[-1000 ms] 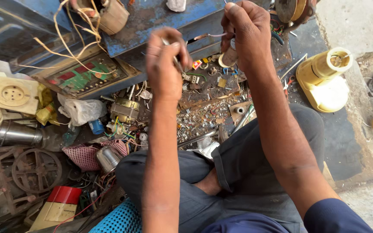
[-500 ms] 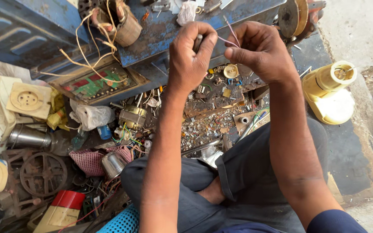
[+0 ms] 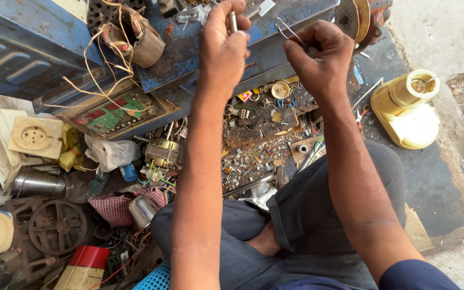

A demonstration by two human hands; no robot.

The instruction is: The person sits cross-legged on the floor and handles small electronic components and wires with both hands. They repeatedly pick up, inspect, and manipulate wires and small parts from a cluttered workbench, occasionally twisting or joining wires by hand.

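Scrap-littered ground surrounds a rusty blue metal casing [image 3: 189, 48]. Both hands have risen over it since a second ago: the left hand [image 3: 222, 51] pinches a small silvery metal pin [image 3: 233, 21], the right hand [image 3: 320, 59] thin pinkish wires [image 3: 288, 29].

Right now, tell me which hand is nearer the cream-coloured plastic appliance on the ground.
Right. The right hand, pinching thin wires, is up beside the cream appliance, just to its left. The left hand, gripping a small metal piece, is farther away, beyond the right hand.
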